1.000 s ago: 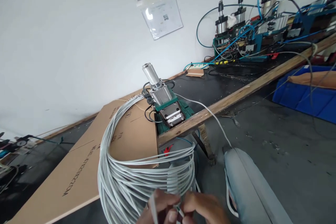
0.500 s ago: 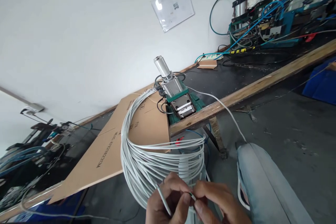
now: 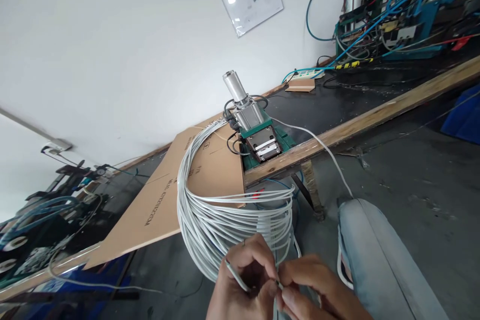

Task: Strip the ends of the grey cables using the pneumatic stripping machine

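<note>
My left hand (image 3: 244, 280) is closed, with a white cable (image 3: 237, 276) running through its curled fingers. Its thumb and forefinger pinch the tip of the cable, where a small dark bit shows. Right against those fingertips, my right hand (image 3: 317, 285) pinches the same small end; the fingers hide most of it. Behind both hands hangs a large looped bundle of white cables (image 3: 198, 220). The bundle's far part lies on a flat cardboard sheet (image 3: 157, 210), beside a small green machine with a silver cylinder (image 3: 235, 86).
A black bench with a wooden edge (image 3: 360, 125) runs across to the right. Pneumatic machines with blue hoses (image 3: 393, 15) stand at its far end. More equipment (image 3: 41, 215) is at left. My leg (image 3: 378, 255) is at lower right, with a blue bin (image 3: 463, 115) beyond.
The fingertips of both hands have drawn closer together over the cable end, so less of it shows. The view has shifted slightly, moving the background a little right and up.
</note>
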{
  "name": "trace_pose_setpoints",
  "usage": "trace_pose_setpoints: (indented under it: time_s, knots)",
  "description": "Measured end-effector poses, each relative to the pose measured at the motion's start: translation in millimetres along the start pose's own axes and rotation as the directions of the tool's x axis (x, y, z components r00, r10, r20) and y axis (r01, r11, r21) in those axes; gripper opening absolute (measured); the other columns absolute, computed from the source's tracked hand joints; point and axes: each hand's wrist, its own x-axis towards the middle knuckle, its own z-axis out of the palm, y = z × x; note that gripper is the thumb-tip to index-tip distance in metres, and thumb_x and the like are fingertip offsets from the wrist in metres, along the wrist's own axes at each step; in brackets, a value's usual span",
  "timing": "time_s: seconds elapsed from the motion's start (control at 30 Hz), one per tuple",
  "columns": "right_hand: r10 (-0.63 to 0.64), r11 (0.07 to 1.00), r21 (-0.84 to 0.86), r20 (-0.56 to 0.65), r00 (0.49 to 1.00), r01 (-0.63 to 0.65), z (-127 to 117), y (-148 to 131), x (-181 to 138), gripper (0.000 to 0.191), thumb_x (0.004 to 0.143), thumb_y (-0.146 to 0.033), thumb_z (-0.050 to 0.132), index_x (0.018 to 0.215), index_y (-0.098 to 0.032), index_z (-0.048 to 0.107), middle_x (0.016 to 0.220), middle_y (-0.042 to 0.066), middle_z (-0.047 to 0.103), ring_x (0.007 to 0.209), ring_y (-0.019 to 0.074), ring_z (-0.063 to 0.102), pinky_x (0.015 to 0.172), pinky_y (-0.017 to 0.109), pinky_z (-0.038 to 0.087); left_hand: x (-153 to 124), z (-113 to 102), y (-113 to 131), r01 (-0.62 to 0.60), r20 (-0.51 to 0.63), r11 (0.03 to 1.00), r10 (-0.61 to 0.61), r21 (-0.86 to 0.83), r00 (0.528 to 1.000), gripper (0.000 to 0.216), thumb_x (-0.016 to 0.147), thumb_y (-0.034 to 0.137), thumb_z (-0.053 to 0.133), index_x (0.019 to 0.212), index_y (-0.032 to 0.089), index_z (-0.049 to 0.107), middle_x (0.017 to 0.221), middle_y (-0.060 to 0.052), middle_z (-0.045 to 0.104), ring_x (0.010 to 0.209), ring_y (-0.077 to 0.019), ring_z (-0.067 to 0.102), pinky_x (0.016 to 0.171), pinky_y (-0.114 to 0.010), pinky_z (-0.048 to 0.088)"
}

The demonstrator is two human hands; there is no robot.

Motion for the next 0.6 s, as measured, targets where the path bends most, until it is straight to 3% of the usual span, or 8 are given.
trace_pose_setpoints:
  time_s: [0.07,0.17,0.37,0.5,0.6]
  knots:
    - [0.001,1.0,-0.003,0.008,1.0,-0.001,0.0,0.7,0.8,0.025,0.102,-0.041,0.055,0.096,-0.024,0.073,0.086,0.006,0.073,0.078,0.019,0.07,0.07,0.025,0.055,1.1,3.6,4.3,0.0,0.003,0.999,0.0,0.041,1.0,0.017,0.084,0.011,0.07,0.077,0.022,0.058,0.073,0.004,0.05,0.054,-0.0065,0.05,0.052,-0.016,0.038]
    - [-0.055,0.997,-0.041,0.057,0.997,0.058,-0.4,-4.4,6.1,0.033,0.101,-0.038,0.055,0.075,-0.024,0.071,0.063,0.001,0.065,0.06,0.0164,0.063,0.057,0.023,0.05,1.1,5.0,10.2,0.007,0.01,0.986,-0.009,0.168,1.0,0.024,0.073,-0.001,0.059,0.075,0.023,0.054,0.069,0.006,0.051,0.055,-0.0071,0.051,0.052,-0.017,0.036]
    - [-0.12,0.938,-0.325,0.012,0.993,0.117,-8.5,-29.7,15.0,0.024,0.093,-0.019,0.057,0.071,-0.024,0.064,0.061,-0.001,0.067,0.056,0.016,0.063,0.054,0.024,0.045,7.5,0.7,18.6,0.048,0.039,0.849,-0.08,0.526,0.996,0.021,0.067,0.001,0.055,0.07,0.022,0.052,0.067,0.004,0.049,0.06,-0.0121,0.044,0.055,-0.024,0.032]
    - [-0.165,0.936,-0.315,-0.001,0.986,0.156,-11.8,-22.5,14.0,0.031,0.1,-0.025,0.053,0.071,-0.024,0.062,0.063,0.0,0.068,0.059,0.0166,0.067,0.058,0.024,0.047,12.8,6.2,12.8,0.043,0.017,0.915,-0.054,0.402,0.998,0.018,0.065,0.004,0.056,0.064,0.021,0.052,0.062,0.004,0.046,0.055,-0.0102,0.041,0.05,-0.022,0.028]
    - [-0.202,0.968,-0.172,-0.093,0.975,0.184,-5.8,-3.2,7.0,0.035,0.105,-0.033,0.052,0.073,-0.025,0.065,0.063,-0.001,0.067,0.059,0.0149,0.065,0.063,0.023,0.05,11.4,11.9,2.6,0.118,-0.037,0.99,-0.115,0.078,0.993,0.012,0.078,0.011,0.063,0.073,0.021,0.057,0.066,0.005,0.049,0.048,-0.0076,0.046,0.046,-0.019,0.035]
